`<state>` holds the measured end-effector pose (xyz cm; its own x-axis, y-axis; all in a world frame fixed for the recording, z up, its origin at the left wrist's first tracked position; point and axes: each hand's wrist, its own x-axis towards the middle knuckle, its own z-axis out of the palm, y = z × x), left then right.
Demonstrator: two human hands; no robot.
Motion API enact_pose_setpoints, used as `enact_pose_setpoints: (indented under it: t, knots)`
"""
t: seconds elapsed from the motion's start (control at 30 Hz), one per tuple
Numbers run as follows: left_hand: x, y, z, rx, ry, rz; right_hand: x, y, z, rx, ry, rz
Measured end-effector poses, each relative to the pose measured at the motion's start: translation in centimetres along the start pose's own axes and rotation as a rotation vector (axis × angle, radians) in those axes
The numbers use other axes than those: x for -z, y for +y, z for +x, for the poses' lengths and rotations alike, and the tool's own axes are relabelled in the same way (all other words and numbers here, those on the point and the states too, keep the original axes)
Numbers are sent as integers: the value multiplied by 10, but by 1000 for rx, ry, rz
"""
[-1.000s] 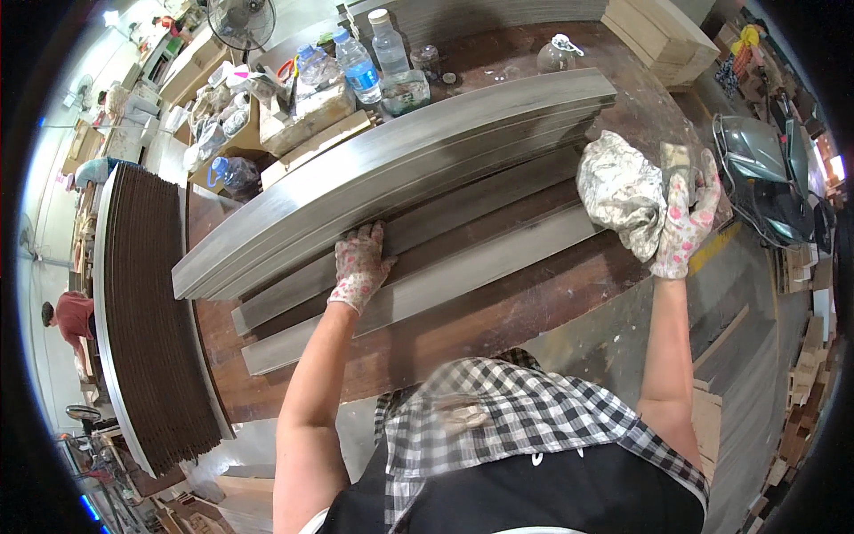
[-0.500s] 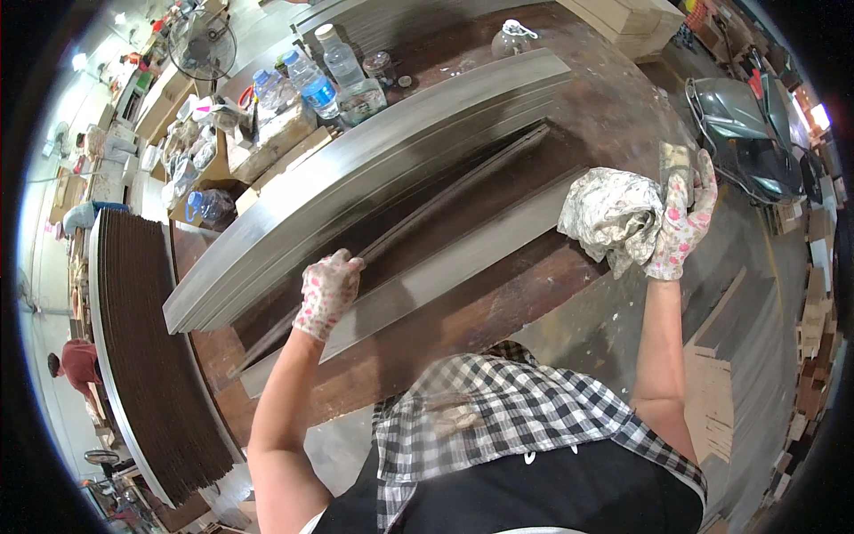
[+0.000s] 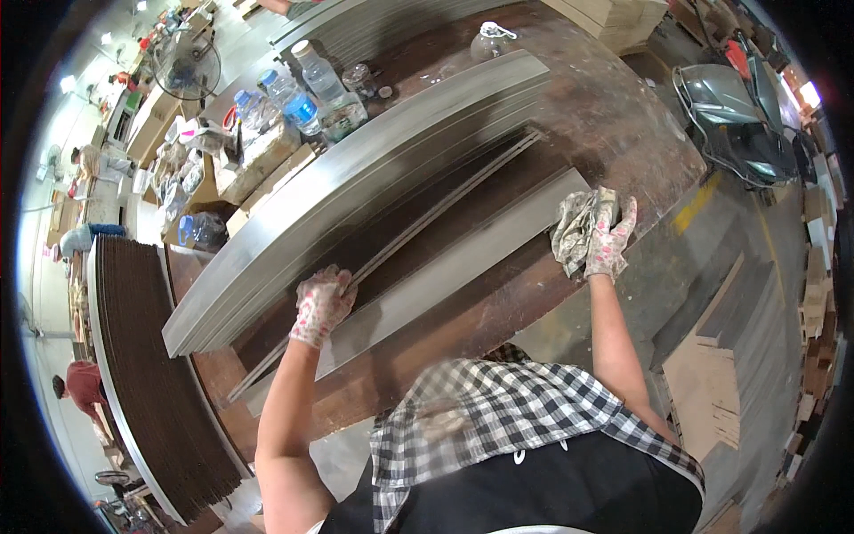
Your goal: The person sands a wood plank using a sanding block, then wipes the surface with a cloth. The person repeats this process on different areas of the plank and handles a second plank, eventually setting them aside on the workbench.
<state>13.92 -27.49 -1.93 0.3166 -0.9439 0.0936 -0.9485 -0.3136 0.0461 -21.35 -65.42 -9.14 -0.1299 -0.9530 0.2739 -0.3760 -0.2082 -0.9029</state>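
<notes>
From the head camera, a worker's left hand (image 3: 325, 304) in a white, pink-patterned glove clenches its fingers around a long, narrow grey strip (image 3: 480, 181) tilted on edge above a brown wooden table (image 3: 614, 116). The strip lies between a stack of long grey boards (image 3: 356, 169) and a single flat grey board (image 3: 445, 274). Near that board's far right end, the matching gloved right hand (image 3: 612, 236) grasps a crumpled grey-white cloth (image 3: 571, 233), fingers partly extended. Clear plastic bottles (image 3: 318, 73) stand beyond the stack.
</notes>
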Motion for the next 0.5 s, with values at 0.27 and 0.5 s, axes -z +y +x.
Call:
enact_pose_setpoints:
  t: [0.27,0.5]
  knots:
    - [49,75,-39,72,-122,26,12,10,18,1,61,44]
    - [26,99,-27,290,-327,-203,80,43,93,-33,170,655]
